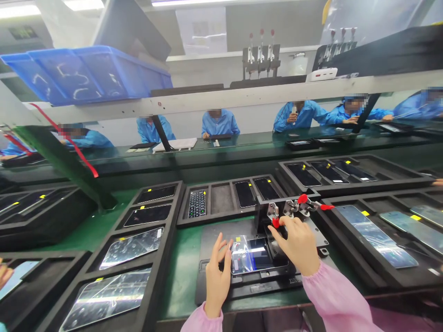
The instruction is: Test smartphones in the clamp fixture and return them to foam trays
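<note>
A phone (261, 255) with its screen partly lit lies flat in a black test fixture (238, 290) in front of me. Clear film with a yellow tab (237, 239) covers its left part. My left hand (217, 273) is at the phone's left end, fingers extended and slightly apart; whether the fingertips touch the film I cannot tell. With thumb and index finger, my right hand (298, 242) grips the red-tipped handle of a toggle clamp (275, 222) on the fixture. Two more red-handled clamps (303, 199) stand to its right. My right hand hides part of the fixture.
Black foam trays hold phones at left (162, 249), behind (221, 216) and at right (349, 272). A blue bin (86, 78) sits on the shelf rail (207, 97) above. Co-workers in blue sit across the line; other people's hands show at the left and right edges.
</note>
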`<state>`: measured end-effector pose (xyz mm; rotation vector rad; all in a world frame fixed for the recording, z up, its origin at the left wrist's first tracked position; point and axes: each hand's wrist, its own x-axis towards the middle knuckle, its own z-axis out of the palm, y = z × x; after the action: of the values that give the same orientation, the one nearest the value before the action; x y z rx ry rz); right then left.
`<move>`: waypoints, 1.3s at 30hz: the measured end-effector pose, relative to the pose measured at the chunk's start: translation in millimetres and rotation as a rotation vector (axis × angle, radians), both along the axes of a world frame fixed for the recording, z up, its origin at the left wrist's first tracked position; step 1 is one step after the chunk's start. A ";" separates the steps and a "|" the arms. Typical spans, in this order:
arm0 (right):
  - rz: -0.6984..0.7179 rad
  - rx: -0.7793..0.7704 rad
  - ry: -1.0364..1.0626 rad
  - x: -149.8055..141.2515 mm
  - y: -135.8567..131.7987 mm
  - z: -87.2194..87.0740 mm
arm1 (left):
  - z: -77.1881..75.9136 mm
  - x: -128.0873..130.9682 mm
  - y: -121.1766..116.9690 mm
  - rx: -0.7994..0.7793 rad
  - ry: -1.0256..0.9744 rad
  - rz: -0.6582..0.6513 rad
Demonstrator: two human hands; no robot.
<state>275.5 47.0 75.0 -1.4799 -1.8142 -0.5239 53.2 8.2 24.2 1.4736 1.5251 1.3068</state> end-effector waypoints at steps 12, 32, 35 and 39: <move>-0.002 -0.021 0.009 0.0 2.8 -2.8 | -0.1 2.1 2.5 0.005 -0.071 -0.014; -0.106 0.373 0.483 33.1 -24.1 68.9 | -2.8 20.4 4.3 -0.019 -0.147 0.047; -0.080 0.383 0.522 34.3 -23.7 57.6 | -2.1 29.4 5.5 -0.014 -0.190 0.039; -0.044 0.383 0.556 37.7 -25.2 50.8 | 1.0 47.8 9.4 -0.039 -0.271 0.010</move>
<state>313.2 21.8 125.8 -1.2437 -1.1760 -0.4003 101.0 17.5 25.2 1.2101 1.3745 1.4101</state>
